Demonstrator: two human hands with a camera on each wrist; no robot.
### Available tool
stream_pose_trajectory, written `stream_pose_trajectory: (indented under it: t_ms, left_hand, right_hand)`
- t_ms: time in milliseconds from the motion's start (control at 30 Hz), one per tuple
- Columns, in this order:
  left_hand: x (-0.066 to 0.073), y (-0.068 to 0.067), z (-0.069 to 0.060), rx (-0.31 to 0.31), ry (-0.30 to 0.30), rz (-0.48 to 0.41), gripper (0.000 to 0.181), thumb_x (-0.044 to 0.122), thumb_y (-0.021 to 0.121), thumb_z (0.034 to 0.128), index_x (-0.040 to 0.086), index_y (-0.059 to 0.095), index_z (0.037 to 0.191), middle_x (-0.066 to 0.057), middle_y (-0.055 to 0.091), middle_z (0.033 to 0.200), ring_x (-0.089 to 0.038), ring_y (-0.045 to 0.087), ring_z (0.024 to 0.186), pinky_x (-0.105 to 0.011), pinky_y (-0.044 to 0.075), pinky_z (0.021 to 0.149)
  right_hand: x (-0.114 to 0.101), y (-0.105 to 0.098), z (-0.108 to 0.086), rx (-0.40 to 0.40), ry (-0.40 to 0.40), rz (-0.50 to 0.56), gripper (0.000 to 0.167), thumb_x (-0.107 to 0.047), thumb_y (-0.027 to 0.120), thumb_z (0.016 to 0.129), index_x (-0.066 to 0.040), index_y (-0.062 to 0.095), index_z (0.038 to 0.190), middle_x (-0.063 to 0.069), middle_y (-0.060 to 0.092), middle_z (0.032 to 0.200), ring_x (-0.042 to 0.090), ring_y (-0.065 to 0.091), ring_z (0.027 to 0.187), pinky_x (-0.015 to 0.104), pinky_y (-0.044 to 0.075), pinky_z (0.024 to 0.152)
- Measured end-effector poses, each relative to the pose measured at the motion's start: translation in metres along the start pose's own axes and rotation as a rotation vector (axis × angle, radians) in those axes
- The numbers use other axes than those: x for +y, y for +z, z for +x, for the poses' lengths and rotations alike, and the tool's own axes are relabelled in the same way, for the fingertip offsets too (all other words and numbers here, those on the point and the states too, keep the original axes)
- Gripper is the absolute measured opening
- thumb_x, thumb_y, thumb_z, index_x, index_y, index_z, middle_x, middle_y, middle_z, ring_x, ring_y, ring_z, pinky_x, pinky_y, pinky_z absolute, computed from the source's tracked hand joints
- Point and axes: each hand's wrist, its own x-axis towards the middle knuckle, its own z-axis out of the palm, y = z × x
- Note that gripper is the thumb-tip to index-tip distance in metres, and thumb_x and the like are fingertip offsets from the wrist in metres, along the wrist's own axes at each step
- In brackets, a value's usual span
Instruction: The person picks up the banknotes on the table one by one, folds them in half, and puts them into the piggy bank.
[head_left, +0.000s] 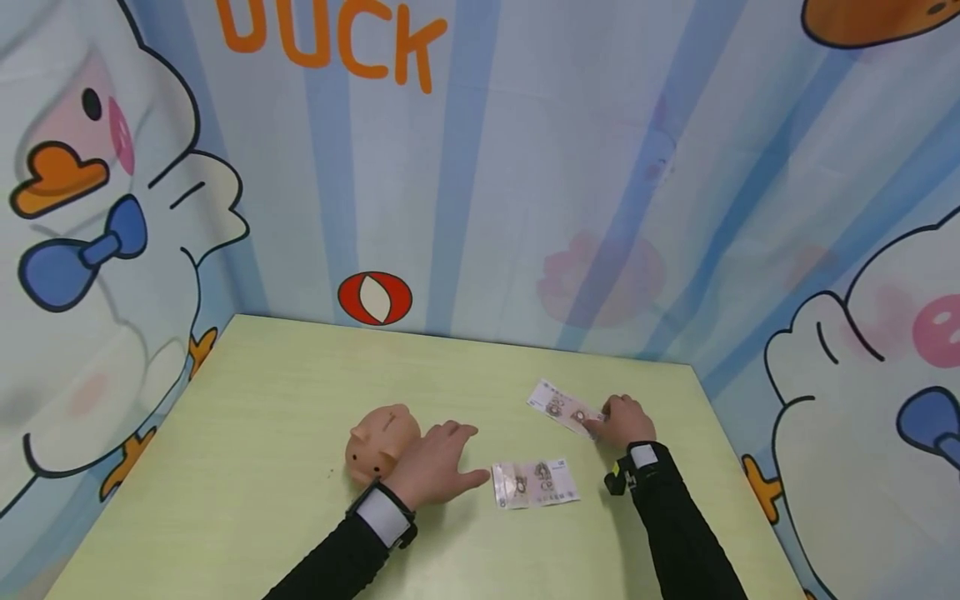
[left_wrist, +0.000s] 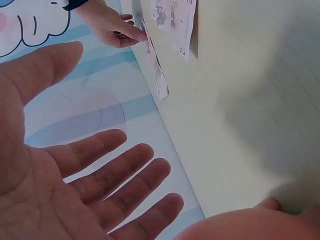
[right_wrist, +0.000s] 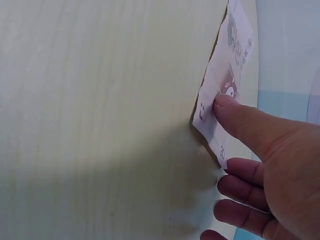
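A peach-coloured piggy bank (head_left: 378,442) with a slot on top is on the table, left of the two banknotes. My left hand (head_left: 435,468) is right beside it, fingers and thumb spread and nothing in the palm. One banknote (head_left: 535,483) lies flat just right of the left thumb. The farther banknote (head_left: 557,405) lies at a slant, and my right hand (head_left: 626,423) pinches its right end. In the right wrist view the thumb (right_wrist: 240,117) presses on top of this note, with the curled fingers at its edge. Some fingertips' contact underneath is hidden.
The pale yellow table (head_left: 285,400) ends at a back edge against a striped curtain (head_left: 480,167) printed with cartoon ducks. More curtain hangs along the left and right sides. A part of the piggy bank (left_wrist: 250,225) fills the bottom of the left wrist view.
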Motion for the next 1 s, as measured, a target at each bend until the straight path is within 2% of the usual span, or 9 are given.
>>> stream_pose_trajectory:
  t_ms: [200,400,600,733,867,1000]
  left_hand:
    - [0.001,0.0,0.0,0.007,0.0,0.007,0.064,0.041,0.077,0.0976,0.003,0.06,0.146,-0.02,0.062,0.142,-0.037,0.06,0.128,-0.054,0.053,0.101]
    - [0.001,0.002,0.001,0.001,-0.001,0.02,0.064,0.042,0.078,0.0967,0.003,0.061,0.145,-0.02,0.063,0.141,-0.037,0.061,0.128,-0.054,0.054,0.1]
    - [0.001,0.004,0.001,-0.008,-0.003,0.026,0.064,0.043,0.077,0.0971,0.004,0.061,0.145,-0.018,0.064,0.14,-0.036,0.061,0.127,-0.053,0.054,0.1]
    - [0.002,0.004,0.001,-0.008,0.0,0.023,0.063,0.042,0.077,0.0975,0.003,0.061,0.145,-0.018,0.065,0.139,-0.036,0.061,0.127,-0.052,0.054,0.1]
    - [0.005,0.003,0.0,-0.003,0.005,0.025,0.062,0.041,0.077,0.0976,0.003,0.061,0.144,-0.018,0.065,0.137,-0.036,0.062,0.126,-0.052,0.055,0.098]
    - [0.007,0.001,0.0,0.005,0.006,0.025,0.062,0.041,0.077,0.098,0.003,0.061,0.144,-0.019,0.065,0.138,-0.037,0.062,0.127,-0.053,0.055,0.099]
  right_hand:
    - [0.01,0.006,0.007,-0.006,0.026,0.103,0.045,-0.035,0.082,0.094,0.005,0.065,0.108,0.018,0.062,0.096,0.032,0.058,0.084,0.048,0.05,0.078]
    - [0.011,0.015,0.008,0.06,-0.002,0.189,0.04,-0.025,0.084,0.093,0.0,0.058,0.111,0.012,0.059,0.088,0.027,0.053,0.074,0.041,0.042,0.069]
    - [0.006,0.018,0.007,0.089,-0.02,0.215,0.044,-0.018,0.083,0.094,0.004,0.062,0.126,0.013,0.064,0.091,0.026,0.057,0.074,0.043,0.046,0.069]
    - [0.001,0.015,0.003,0.111,-0.036,0.223,0.034,-0.013,0.08,0.095,0.004,0.067,0.122,0.012,0.065,0.091,0.027,0.058,0.077,0.045,0.048,0.073]
    - [-0.006,0.01,-0.003,0.171,-0.103,0.241,0.019,-0.008,0.074,0.1,0.003,0.071,0.115,0.013,0.067,0.095,0.029,0.06,0.084,0.046,0.049,0.078]
    - [-0.016,0.003,-0.006,0.239,-0.201,0.259,0.015,-0.009,0.069,0.104,0.001,0.072,0.114,0.014,0.067,0.101,0.029,0.06,0.089,0.045,0.05,0.081]
